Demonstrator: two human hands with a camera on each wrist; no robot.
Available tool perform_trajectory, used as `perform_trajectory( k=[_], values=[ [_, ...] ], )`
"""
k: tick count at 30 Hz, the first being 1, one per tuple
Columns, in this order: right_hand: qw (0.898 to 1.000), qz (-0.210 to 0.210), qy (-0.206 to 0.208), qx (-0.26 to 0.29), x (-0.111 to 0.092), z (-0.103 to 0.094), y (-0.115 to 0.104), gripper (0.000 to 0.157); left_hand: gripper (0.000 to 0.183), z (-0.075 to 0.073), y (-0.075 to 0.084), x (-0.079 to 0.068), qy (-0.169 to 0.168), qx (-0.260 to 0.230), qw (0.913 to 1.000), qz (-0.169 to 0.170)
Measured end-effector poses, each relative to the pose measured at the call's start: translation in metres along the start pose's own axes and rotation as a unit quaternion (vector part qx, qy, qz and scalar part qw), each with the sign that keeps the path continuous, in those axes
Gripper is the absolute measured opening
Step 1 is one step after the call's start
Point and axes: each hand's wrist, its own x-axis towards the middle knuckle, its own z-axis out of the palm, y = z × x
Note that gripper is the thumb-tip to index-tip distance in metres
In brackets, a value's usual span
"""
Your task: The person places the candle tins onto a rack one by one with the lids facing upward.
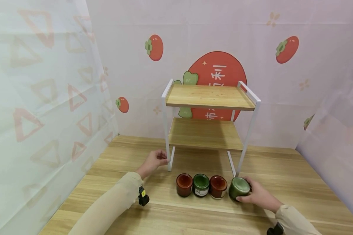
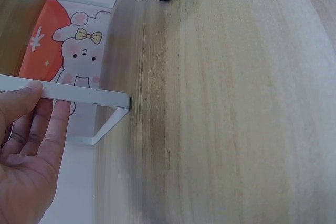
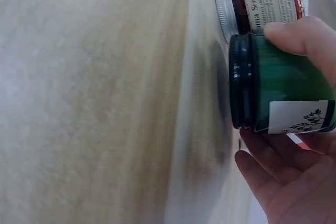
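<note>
My right hand (image 1: 260, 195) grips a green glass jar (image 1: 239, 188) with its thumb on the near side. In the right wrist view the jar's black lid (image 3: 242, 82) faces the tabletop; whether it touches the wood I cannot tell. Just left of it is a red-brown jar (image 1: 218, 186), lid down, with a silver lid (image 3: 226, 10). A second green jar (image 1: 201, 184) and another red-brown jar (image 1: 184, 184) continue the row. My left hand (image 1: 154, 162) pinches the white front-left leg (image 2: 86, 94) of a shelf rack, thumb on one side and fingers on the other.
The two-tier rack has a wooden top board (image 1: 210, 96) and a lower board (image 1: 206, 133), and stands behind the jars on the wooden table (image 1: 164, 217). A printed curtain (image 1: 135, 71) hangs behind, with another at the left (image 1: 47, 114).
</note>
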Motion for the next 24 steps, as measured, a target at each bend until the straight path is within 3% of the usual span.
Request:
perform_trajectory(
  k=[2, 5, 11, 17, 24],
  values=[
    [1.000, 0.016, 0.013, 0.012, -0.002, -0.004, -0.006, 0.076, 0.009, 0.000, 0.001, 0.000, -0.001, -0.001, 1.0000, 0.009],
    [0.999, 0.006, 0.037, 0.033, -0.003, -0.010, -0.017, 0.076, 0.010, 0.000, 0.001, 0.000, 0.000, 0.001, 1.0000, 0.006],
    [0.992, -0.059, 0.095, 0.066, 0.003, -0.022, -0.034, 0.069, 0.015, 0.000, -0.002, 0.003, 0.005, 0.003, 0.9998, -0.021],
    [0.984, -0.110, 0.093, 0.110, 0.008, -0.030, -0.055, 0.069, 0.014, 0.000, -0.003, 0.004, 0.002, 0.004, 0.9998, -0.019],
    [0.987, -0.098, 0.070, 0.105, 0.015, -0.031, -0.061, 0.075, 0.014, 0.000, -0.002, 0.004, 0.001, 0.009, 0.9997, -0.023]
  ],
)
